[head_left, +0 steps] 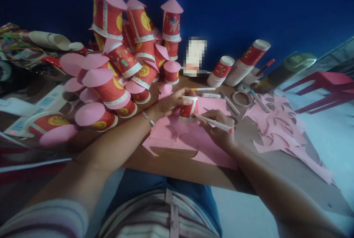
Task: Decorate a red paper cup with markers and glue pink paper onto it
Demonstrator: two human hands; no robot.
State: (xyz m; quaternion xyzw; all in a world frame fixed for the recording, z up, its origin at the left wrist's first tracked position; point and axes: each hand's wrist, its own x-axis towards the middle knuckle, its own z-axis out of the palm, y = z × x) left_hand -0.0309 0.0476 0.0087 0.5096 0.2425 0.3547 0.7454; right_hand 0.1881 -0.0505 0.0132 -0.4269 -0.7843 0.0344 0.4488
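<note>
My left hand [174,101] is closed around a small red paper cup [186,111] with a white edge at its top and a white lettered strip down its side. Between the fingers of my right hand [219,129] is a slim white marker pen [217,123] with a red end pointing to the lower right. Its tip is at or very near the cup's right side; whether it touches, I cannot tell. Below both hands lie pink paper sheets [212,153], some with curved cuts. Loose pens, among them a yellow-orange one [205,89], rest just behind the cup.
Red paper cups with pink cone tops [109,9] are piled on the left. Stacked cups [218,72] stand at the back right, near tape rolls [242,99]. Pink paper scraps [279,127] cover the table's right side. A power strip [41,105] lies at left; a red stool [329,83] stands beyond.
</note>
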